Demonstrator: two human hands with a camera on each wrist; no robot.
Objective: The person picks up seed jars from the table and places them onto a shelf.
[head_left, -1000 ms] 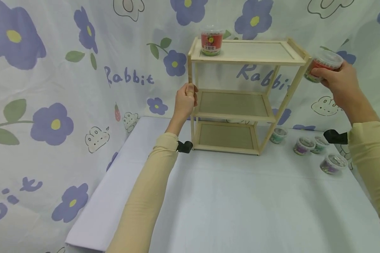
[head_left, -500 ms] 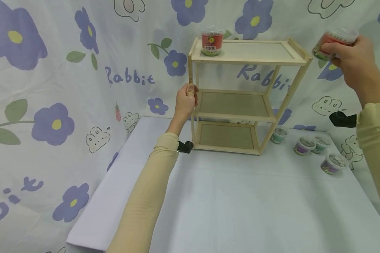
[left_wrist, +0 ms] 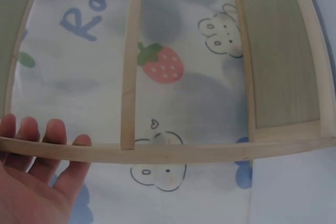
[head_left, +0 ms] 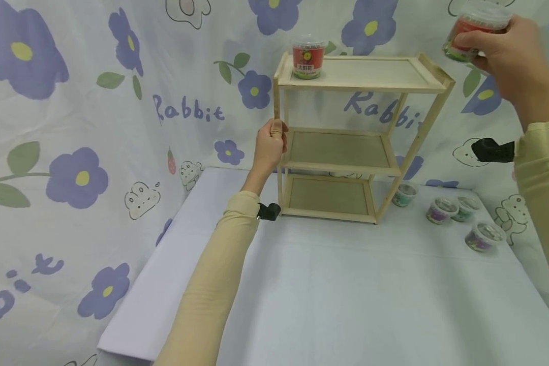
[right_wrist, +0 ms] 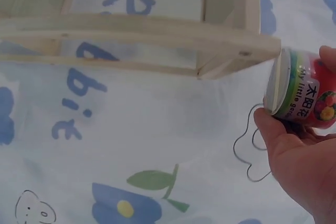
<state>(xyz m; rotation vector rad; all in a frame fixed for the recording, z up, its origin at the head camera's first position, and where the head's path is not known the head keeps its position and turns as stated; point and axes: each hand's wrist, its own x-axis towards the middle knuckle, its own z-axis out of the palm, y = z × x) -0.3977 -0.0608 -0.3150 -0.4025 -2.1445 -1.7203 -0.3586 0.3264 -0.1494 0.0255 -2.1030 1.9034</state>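
Note:
My left hand (head_left: 270,145) grips the left front post of a three-tier wooden shelf (head_left: 363,87); in the left wrist view its fingers (left_wrist: 55,129) curl round the thin post. My right hand (head_left: 521,61) holds a clear-lidded plastic tub (head_left: 473,30) with a red and green flower label, raised to the right of the shelf's top tier. The right wrist view shows this tub (right_wrist: 302,90) close by the shelf's upper corner, thumb and fingers round it. A matching red tub (head_left: 308,58) stands upright at the left end of the top tier.
On the white table (head_left: 338,300) right of the shelf stand several lidded tubs, among them a teal one (head_left: 404,194), a purple one (head_left: 440,211) and another purple one (head_left: 484,237). A flower-printed cloth (head_left: 183,76) hangs behind and along the left.
My right hand has lifted the red tub from beside the shelf's upper right corner to above the top tier's height, first swinging right, then slightly back left. The left hand keeps its grip.

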